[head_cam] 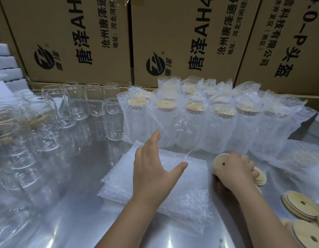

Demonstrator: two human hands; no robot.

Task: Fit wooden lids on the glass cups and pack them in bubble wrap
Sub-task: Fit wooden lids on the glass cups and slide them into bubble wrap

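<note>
My left hand (153, 165) grips a clear glass cup (183, 135), tilted with its bottom away from me, above a stack of flat bubble-wrap bags (183, 196). To the right, my right hand (235, 169) pinches a round wooden lid (220, 159) with a small hole, lifted on edge from a short pile of lids (260, 178). More wooden lids (302, 204) lie at the lower right. Several bare glass cups (76, 104) stand at the left. Behind the bags stand rows of lidded cups wrapped in bubble wrap (225, 120).
Everything sits on a shiny metal table (78, 208). Large printed cardboard boxes (182, 42) wall off the back. White foam blocks (6, 63) are stacked at the far left. Another bubble-wrap sheet (302, 156) lies at the right.
</note>
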